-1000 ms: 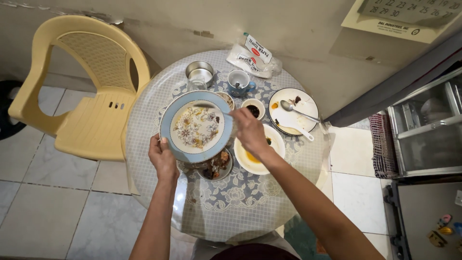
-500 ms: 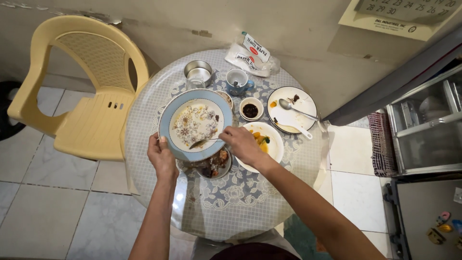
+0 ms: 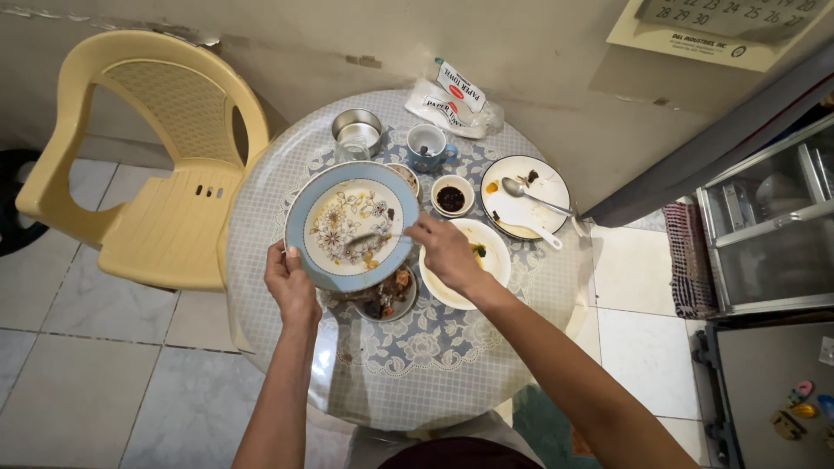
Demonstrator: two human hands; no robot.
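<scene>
- Since half a second ago, the right hand (image 3: pixel 443 250) has lifted slightly toward the far side, and the metal spoon (image 3: pixel 372 238) it holds now lies flatter across the middle of the plate instead of pointing down toward its near rim.
- Its fingers are closed around the spoon's handle, with the bowl of the spoon resting on the plate's patterned centre among small bits of leftover food.
- The left hand (image 3: pixel 291 287) grips the near left rim of the round blue-rimmed ceramic plate with a floral centre (image 3: pixel 323 259), fingers closed on it, thumb on top.
- That plate is held tilted above the round desk covered in a lace-patterned cloth (image 3: pixel 417 365), over its left-centre part.
- Just beneath the plate's near edge sits a small bowl of dark food scraps (image 3: pixel 389 298).
- To the right, partly behind the right hand, is a white round plate with yellow sauce traces (image 3: pixel 491 260).
- Further back sit a small white dish of dark sauce (image 3: pixel 451 197), a blue-and-white ceramic mug (image 3: pixel 428 145), and a round steel cup (image 3: pixel 358 132).
- At the far right of the desk is a white dark-rimmed plate (image 3: pixel 530 213) carrying a metal serving spoon (image 3: pixel 532 196).
- A clear plastic packet of paper towels (image 3: pixel 452 106) lies at the desk's far edge by the wall.
- A cream plastic chair (image 3: pixel 165 208) stands to the left on the tiled floor.
</scene>
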